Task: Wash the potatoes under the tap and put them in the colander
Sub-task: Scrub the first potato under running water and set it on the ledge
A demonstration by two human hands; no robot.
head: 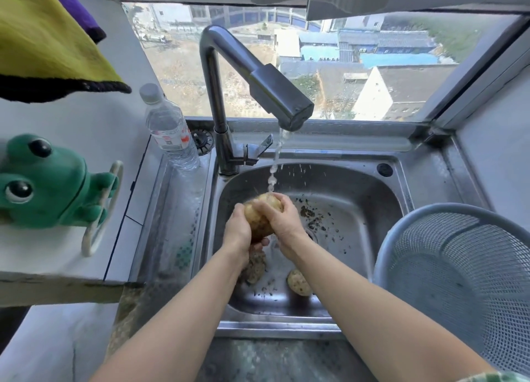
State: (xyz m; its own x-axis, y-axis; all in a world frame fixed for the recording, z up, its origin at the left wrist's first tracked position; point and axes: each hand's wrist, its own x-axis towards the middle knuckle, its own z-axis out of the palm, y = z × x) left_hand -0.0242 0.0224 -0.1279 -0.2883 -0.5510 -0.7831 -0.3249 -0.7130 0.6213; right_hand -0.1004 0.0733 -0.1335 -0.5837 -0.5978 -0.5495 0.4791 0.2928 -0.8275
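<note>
A potato [262, 218] was held over the middle of the sink [358, 186], directly beneath the stream of water [274, 169] falling from the tap [272, 94], so that the flow struck its upper end. It was cradled from below and from the left by the left hand [238, 232], whose fingers [259, 245] were curled closed under it, while the right hand [282, 221] was laid over its top and right side, fingers wrapped around the skin, a hold judged to suit rubbing soil off under the water. Two further potatoes were left on the sink floor nearer the person: a dirty one [253, 267], partly hidden under the left forearm, and a paler one [298, 281], partly hidden by the right forearm. Specks of dirt [314, 218] were scattered over the basin around the drain. The colander [459, 267] was set just beside the sink on the right, on the steel desk, and nothing was seen in it; a short, unobstructed reach to the right was judged to be all that its use would call for. A clear plastic bottle [169, 129] was stood at the sink's left rear corner, and a green frog holder [46, 180] and hanging cloths [48, 37] were seen well apart to the left, in nobody's way.
</note>
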